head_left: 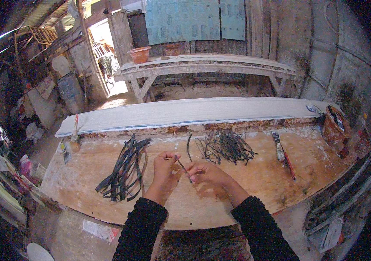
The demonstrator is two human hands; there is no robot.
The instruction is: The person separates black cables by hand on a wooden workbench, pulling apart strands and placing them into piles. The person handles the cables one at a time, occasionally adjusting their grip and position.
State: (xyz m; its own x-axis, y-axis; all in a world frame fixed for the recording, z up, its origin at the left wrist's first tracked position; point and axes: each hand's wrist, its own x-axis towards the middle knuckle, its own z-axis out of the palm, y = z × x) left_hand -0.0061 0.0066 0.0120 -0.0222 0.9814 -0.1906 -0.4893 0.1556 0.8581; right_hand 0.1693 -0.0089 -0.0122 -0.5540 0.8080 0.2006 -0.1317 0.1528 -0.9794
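A short, narrow dark strip stretches slantwise between my two hands, just above the wooden board. My left hand pinches its upper end, fingers closed. Lower down, the fingertips of my right hand are closed on the other end. Left of my hands lies a bundle of flat, long black strips, some of them bent over. Beyond my right hand is a tangled heap of thin dark strips with small knot-like ends. One loose dark strip lies between the two piles.
A light-handled scraper and a red slender tool lie right of the heap. A brown container holding items stands at the right end. Across the board's far side runs a white raised plank. Behind, a terracotta pot sits on a bench.
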